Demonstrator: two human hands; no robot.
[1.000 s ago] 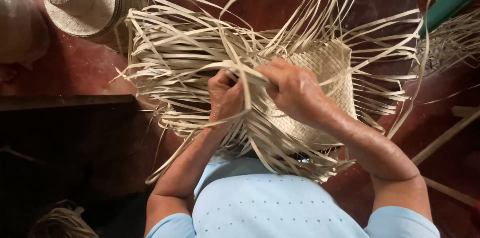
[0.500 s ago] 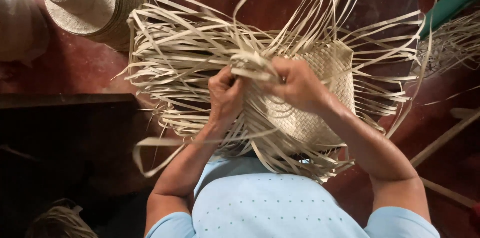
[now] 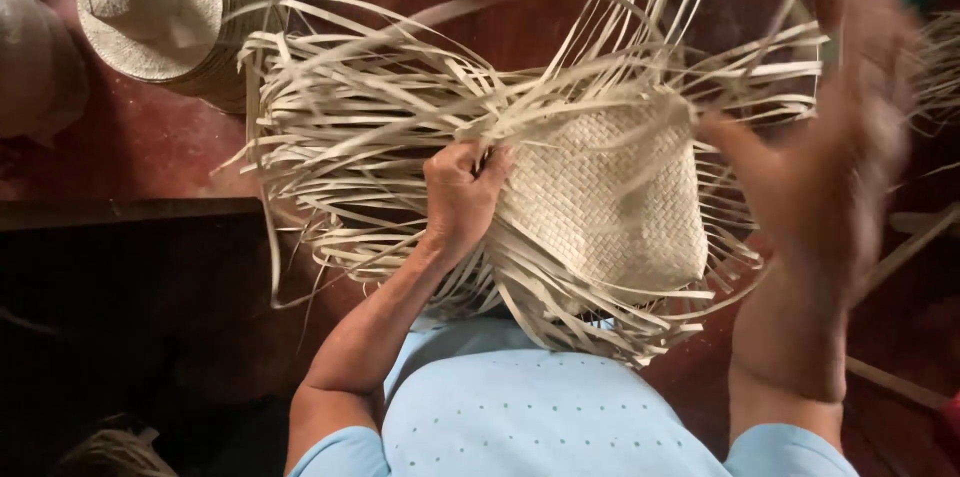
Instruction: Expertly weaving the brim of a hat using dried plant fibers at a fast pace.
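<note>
Your left hand [image 3: 462, 199] is closed in a fist on the loose strips [image 3: 380, 127] at the left edge of the woven panel [image 3: 610, 207]. The fingers [image 3: 490, 169] are curled and pressed together, pinching a bundle of strips against the palm.

Your right hand [image 3: 830, 167] is raised to the right of the panel, apart from it and blurred. Its fingers are spread open and hold nothing that can be seen.

The panel sits at the centre of the scene, above your lap and just far of your light blue shirt [image 3: 540, 417]. It is a pale, tightly plaited square. Unwoven strips fan out from all its edges: a dense layer to the left, long thin ones arching far and right, shorter ones hanging near.

A finished woven hat [image 3: 150, 7] lies on the red floor [image 3: 150, 147] at far left, well apart from the panel. A dark bench [image 3: 130, 287] occupies the near left. More pale strips [image 3: 940, 67] show at the far right edge, partly hidden behind the right hand.
</note>
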